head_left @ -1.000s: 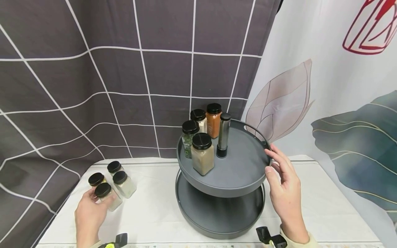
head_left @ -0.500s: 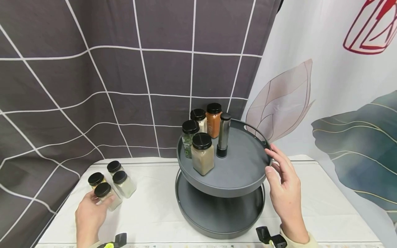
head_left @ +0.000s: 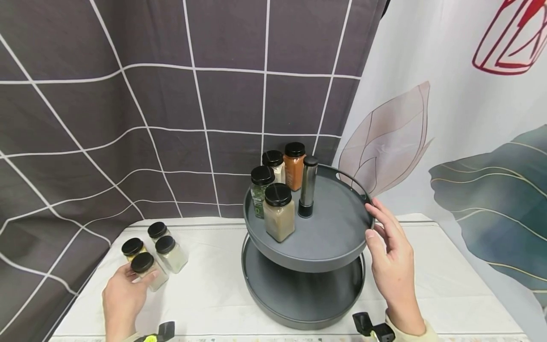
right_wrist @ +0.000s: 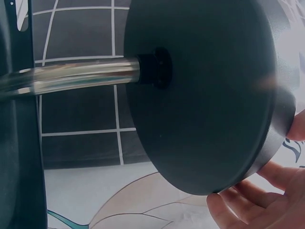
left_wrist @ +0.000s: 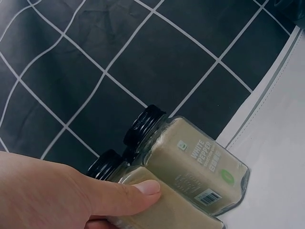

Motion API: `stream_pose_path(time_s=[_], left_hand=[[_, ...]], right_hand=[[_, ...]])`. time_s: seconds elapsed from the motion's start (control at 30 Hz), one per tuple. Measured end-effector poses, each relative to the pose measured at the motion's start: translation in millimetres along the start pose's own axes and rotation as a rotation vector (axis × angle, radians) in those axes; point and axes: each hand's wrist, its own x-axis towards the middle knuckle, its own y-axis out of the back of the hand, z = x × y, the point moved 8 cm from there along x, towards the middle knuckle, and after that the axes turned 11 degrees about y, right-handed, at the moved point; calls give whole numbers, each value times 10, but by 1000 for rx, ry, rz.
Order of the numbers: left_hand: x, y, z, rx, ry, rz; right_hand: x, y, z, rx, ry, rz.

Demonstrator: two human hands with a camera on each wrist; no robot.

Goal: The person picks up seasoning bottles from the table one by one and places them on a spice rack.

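Plain grey covers the round two-tier tray stand (head_left: 342, 213), whose tubular metal post (right_wrist: 90, 75) is shiny silver, and black lids (head_left: 278, 194) top the square glass jar of orange powder (head_left: 293, 174) and the square glass jar of beige powder (head_left: 279, 221). The glass jar labelled white pepper (left_wrist: 190, 164) shows pale beige contents and a green disc (left_wrist: 227, 177). White gridlines (head_left: 195, 69) cross the dark grey cloth backdrop (head_left: 231, 104), while the white cloth hanging (head_left: 431, 52) bears a pink leaf (head_left: 391, 135) and a gold-veined blue-green leaf (head_left: 508, 197).

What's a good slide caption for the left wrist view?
Left hand gripping a black-lidded jar beside a white pepper jar, before a dark gridded cloth.
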Motion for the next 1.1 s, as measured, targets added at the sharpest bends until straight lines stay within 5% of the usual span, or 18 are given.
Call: stream_pose_path(time_s=[1.1], left_hand=[[-185,266,182,-25,-37,36]], right_hand=[[16,1,3,42,-7,-5]])
